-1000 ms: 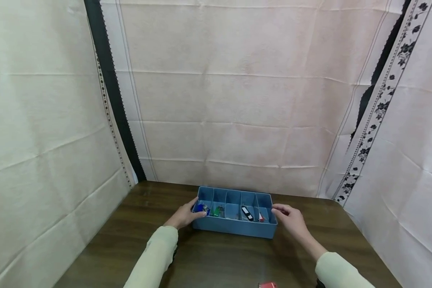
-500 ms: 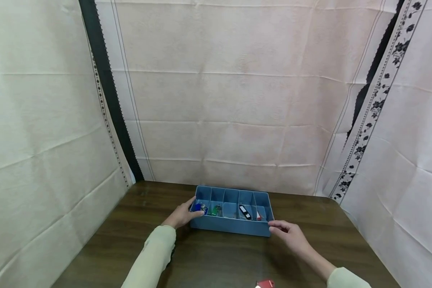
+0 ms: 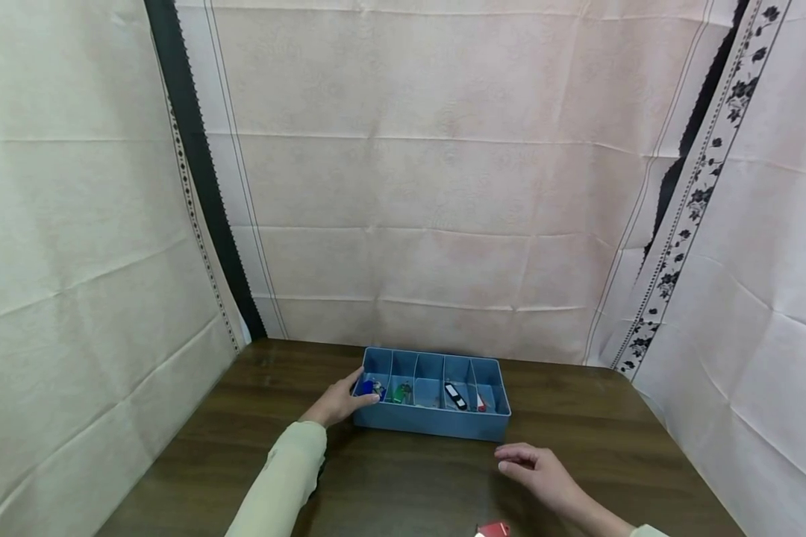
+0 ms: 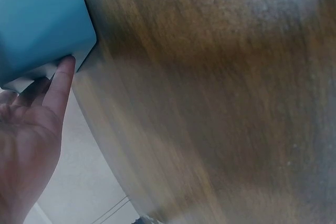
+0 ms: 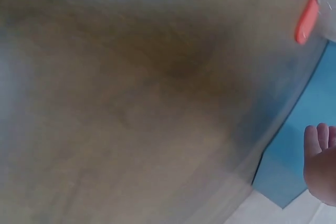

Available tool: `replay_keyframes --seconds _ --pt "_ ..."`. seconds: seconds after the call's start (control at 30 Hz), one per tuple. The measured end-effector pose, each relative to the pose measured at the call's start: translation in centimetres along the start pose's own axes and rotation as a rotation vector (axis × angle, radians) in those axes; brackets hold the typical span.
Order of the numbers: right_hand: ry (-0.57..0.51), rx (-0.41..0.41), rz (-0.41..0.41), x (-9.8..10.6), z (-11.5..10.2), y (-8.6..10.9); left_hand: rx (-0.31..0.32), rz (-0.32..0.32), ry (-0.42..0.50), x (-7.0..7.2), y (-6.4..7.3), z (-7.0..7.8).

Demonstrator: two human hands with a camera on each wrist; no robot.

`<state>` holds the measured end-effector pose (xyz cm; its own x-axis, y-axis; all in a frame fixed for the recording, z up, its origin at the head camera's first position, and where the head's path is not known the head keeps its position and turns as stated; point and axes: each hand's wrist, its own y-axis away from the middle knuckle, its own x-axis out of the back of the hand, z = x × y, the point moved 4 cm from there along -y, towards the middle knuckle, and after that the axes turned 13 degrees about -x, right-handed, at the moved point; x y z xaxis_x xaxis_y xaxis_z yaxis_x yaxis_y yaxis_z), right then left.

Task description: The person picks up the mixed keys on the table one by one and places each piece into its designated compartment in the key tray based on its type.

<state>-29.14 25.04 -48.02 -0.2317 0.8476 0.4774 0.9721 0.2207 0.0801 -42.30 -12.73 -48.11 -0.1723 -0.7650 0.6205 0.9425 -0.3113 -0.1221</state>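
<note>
A blue box with several compartments (image 3: pixel 431 424) stands on the dark wooden table. My left hand (image 3: pixel 336 402) holds its left end, thumb over the near corner and fingers along the end wall; in the left wrist view the fingers (image 4: pixel 59 85) press the wall from outside. Inside the box are a small blue item (image 3: pixel 368 387) with metal bits at the far left, a green one (image 3: pixel 401 393), a black-and-white stick (image 3: pixel 454 396) and a red-and-white piece (image 3: pixel 480 403). My right hand (image 3: pixel 540 475) hovers in front of the box's right corner, fingers loosely bent, holding nothing.
A small red object (image 3: pixel 493 529) lies near the bottom of the head view, partly cut off. The wooden table (image 3: pixel 389 477) reaches back to a pale cloth (image 3: pixel 436 224); more cloth hangs at both sides.
My right hand has come away from the box's right end and moved down toward me. The left hand keeps its hold, and the box shifts only slightly left in view.
</note>
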Motion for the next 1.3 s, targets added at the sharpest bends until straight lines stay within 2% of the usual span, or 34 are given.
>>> replay_keyframes --seconds 0.17,0.27,0.5,0.63,0.7,0.8,0.87,0.93,1.03,1.17,1.23,1.3 --pt "0.051 0.038 -0.1 -0.9 0.5 0.6 0.009 0.003 0.001 0.1 -0.1 0.0" --pt "0.058 0.034 -0.152 -1.3 0.7 0.8 0.013 0.005 -0.004 0.1 -0.2 -0.1" --pt "0.023 -0.028 -0.225 -2.2 1.0 1.5 0.003 0.007 0.0 0.1 0.0 0.0" --pt "0.038 0.015 -0.27 -2.4 1.5 1.5 0.002 0.008 -0.003 0.1 0.0 0.0" --pt "0.039 0.039 -0.302 -2.3 3.4 0.7 0.003 0.008 -0.003 0.0 0.0 0.0" --pt "0.034 0.037 -0.323 -2.1 7.9 -1.3 0.003 0.008 -0.003 0.0 -0.1 0.0" --pt "0.011 0.06 -0.34 -2.2 9.3 -1.8 0.006 0.01 -0.002 0.0 -0.1 0.0" --pt "0.016 0.083 -0.343 -2.4 9.0 -1.6 0.004 0.01 -0.004 0.0 -0.1 0.0" --pt "0.004 0.147 -0.381 -2.9 7.1 -0.4 0.009 0.011 0.004 0.0 -0.1 -0.1" --pt "0.001 0.18 -0.437 -3.6 7.4 -0.4 0.014 0.012 0.013 -0.1 -0.1 -0.2" --pt "0.04 0.196 -0.454 -3.8 7.2 -0.4 0.016 0.012 0.015 -0.2 0.0 -0.2" --pt "0.077 0.218 -0.452 -3.9 6.0 0.0 0.018 0.015 0.017 -0.1 0.0 -0.2"
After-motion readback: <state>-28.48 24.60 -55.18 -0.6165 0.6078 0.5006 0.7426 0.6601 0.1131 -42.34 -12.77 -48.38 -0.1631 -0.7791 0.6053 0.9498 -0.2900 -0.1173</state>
